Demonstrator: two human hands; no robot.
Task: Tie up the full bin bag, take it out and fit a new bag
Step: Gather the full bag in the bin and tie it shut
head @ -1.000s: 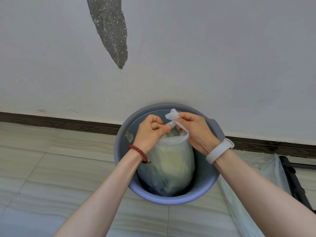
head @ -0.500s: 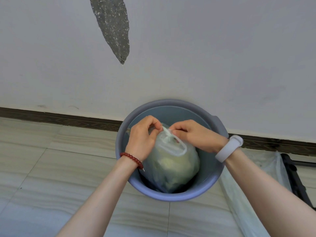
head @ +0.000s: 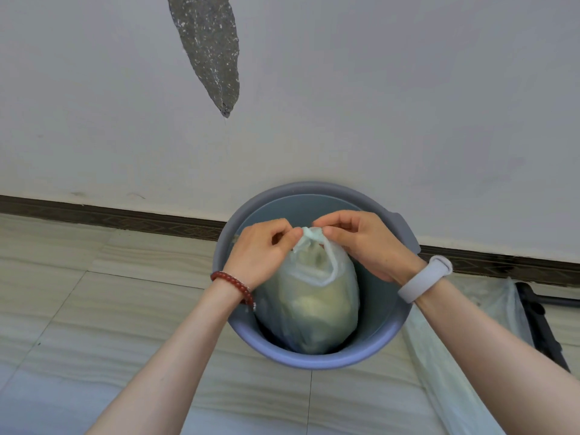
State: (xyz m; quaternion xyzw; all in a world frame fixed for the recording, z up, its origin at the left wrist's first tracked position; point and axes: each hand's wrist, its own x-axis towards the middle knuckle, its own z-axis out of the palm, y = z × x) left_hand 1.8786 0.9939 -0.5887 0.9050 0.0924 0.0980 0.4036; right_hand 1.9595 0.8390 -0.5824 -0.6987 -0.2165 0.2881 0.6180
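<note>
A round blue-grey bin stands on the tiled floor against the white wall. Inside it sits a full, translucent pale green bin bag, bulging with light-coloured contents. My left hand, with a red bead bracelet at the wrist, pinches the bag's gathered top from the left. My right hand, with a white wristband, pinches the same twisted top from the right. A loop of the bag's handle hangs below the fingers. The fingertips of both hands meet at the knot.
A flat, empty translucent bag lies on the floor to the right of the bin. A black framed object sits at the far right by the dark skirting board. A grey patch of bare plaster marks the wall.
Both hands have drawn the bag's handles together into a tighter knot at the top. The loose end that stuck up a second ago is now tucked between the fingers.
</note>
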